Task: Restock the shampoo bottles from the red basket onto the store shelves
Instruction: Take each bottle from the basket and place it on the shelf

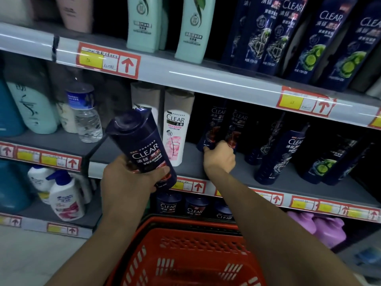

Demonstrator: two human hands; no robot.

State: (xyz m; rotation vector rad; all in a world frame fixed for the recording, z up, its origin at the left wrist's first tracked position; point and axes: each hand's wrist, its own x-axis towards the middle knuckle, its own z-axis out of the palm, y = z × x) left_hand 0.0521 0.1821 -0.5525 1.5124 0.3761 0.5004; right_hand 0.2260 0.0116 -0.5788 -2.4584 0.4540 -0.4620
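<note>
My left hand (125,180) grips the base of a dark blue CLEAR shampoo bottle (140,141), held tilted in front of the middle shelf (191,162) with its cap end up and to the left. My right hand (219,156) reaches onto that shelf and grips the bottom of a dark CLEAR bottle (214,124) standing there, next to a matching bottle (237,124). The red basket (185,254) sits below my arms, and its visible inside shows no bottles.
A white and pink CLEAR bottle (175,137) stands left of my right hand. A clear water bottle (85,112) stands further left. More dark bottles (278,153) lean on the right. Mint green bottles (193,27) fill the upper shelf. Price strips with red arrows edge each shelf.
</note>
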